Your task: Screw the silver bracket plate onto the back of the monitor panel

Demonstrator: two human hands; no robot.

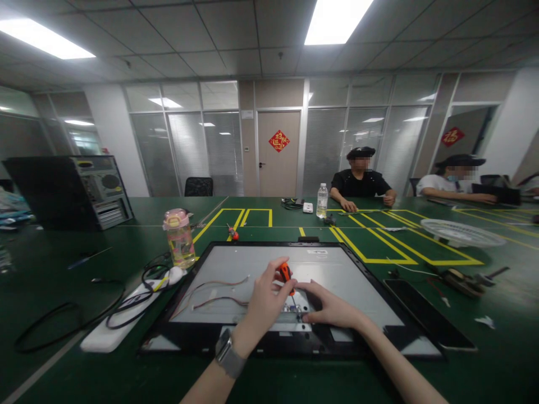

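Note:
My left hand [269, 294], with a watch on its wrist, is closed around the orange-and-black handle of a screwdriver [285, 271]. The screwdriver's shaft points down at a small circuit board [290, 308] near the front edge of a flat display panel [357, 280]. My right hand [332, 306] rests beside that board, thumb and forefinger apart, with fingertips close to the screwdriver's shaft. The panel lies flat, grey in the middle with a black frame. Thin wires [219, 300] run across its left half. The screwdriver's tip is too small to make out.
Left of the panel are a white power strip [122, 320], black cables and a pink-lidged bottle [179, 241]. A dark flat slab [427, 314] and a tape measure-like tool [458, 280] lie right. An open computer case [67, 191] stands far left. Two people sit across the table.

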